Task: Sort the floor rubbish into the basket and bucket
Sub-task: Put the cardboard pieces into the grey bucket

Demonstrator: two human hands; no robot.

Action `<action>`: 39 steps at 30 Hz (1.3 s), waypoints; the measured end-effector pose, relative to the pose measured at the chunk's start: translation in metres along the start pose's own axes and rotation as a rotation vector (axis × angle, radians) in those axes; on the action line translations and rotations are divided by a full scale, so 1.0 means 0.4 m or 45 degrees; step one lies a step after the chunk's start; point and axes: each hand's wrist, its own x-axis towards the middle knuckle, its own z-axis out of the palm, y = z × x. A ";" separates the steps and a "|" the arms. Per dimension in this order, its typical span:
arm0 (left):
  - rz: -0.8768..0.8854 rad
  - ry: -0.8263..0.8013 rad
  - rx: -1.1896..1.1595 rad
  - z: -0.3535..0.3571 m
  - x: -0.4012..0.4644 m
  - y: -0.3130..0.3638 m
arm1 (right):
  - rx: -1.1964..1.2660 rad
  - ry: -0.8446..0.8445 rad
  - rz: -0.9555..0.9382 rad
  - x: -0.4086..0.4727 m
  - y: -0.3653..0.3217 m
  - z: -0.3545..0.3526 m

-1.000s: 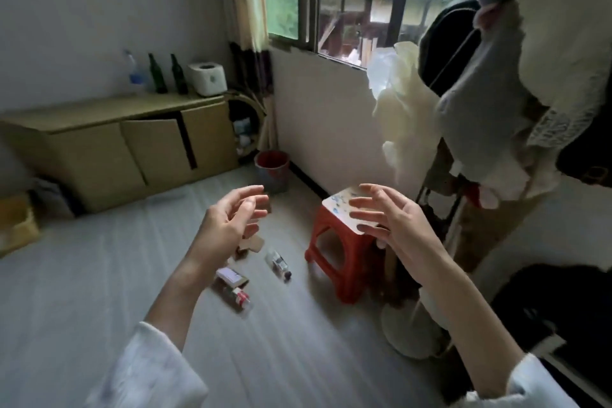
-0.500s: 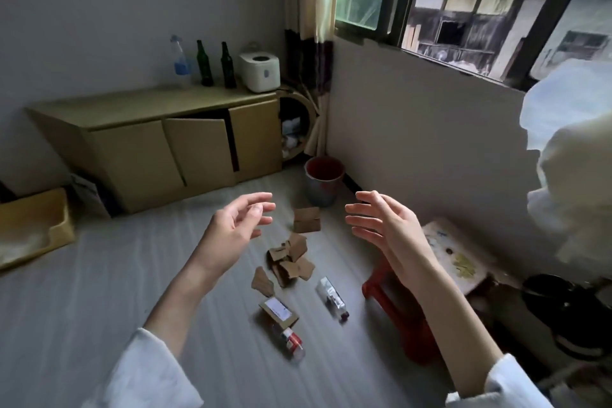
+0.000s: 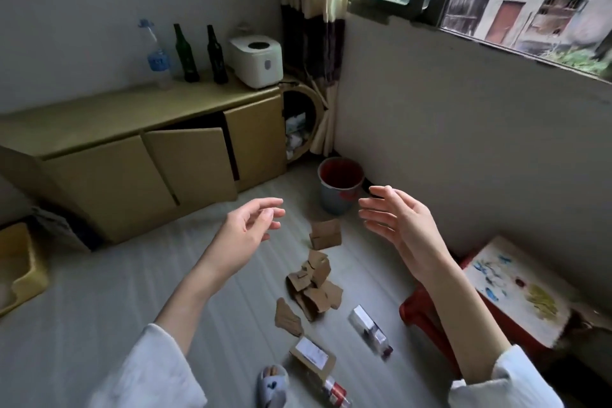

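Cardboard scraps (image 3: 314,288) near bucket (image 3: 339,189)

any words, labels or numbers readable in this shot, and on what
None can be read.
Water bottle on the cabinet: blue label, too blurred.
Cardboard box on the floor: white label, print too small.
Clear bottle on the floor: white label, too blurred.
Stool: painted marks, no letters.
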 end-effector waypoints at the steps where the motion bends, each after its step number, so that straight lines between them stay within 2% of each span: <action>1: -0.003 -0.002 0.009 -0.025 0.053 -0.005 | 0.009 0.003 -0.003 0.052 -0.003 0.034; 5: -0.035 -0.032 0.020 -0.139 0.279 -0.018 | 0.048 0.034 0.076 0.256 -0.007 0.173; 11: -0.062 -0.094 -0.021 -0.218 0.570 -0.024 | -0.013 0.112 0.151 0.461 -0.013 0.265; 24: -0.170 -0.714 0.275 -0.286 1.324 -0.157 | 0.130 0.650 0.234 0.996 0.012 0.437; 30: -0.176 -0.920 0.323 -0.208 1.553 -0.157 | 0.140 0.862 0.331 1.115 0.036 0.427; 39: -0.277 -1.171 0.493 -0.014 1.706 -0.295 | 0.251 1.084 0.536 1.252 0.189 0.296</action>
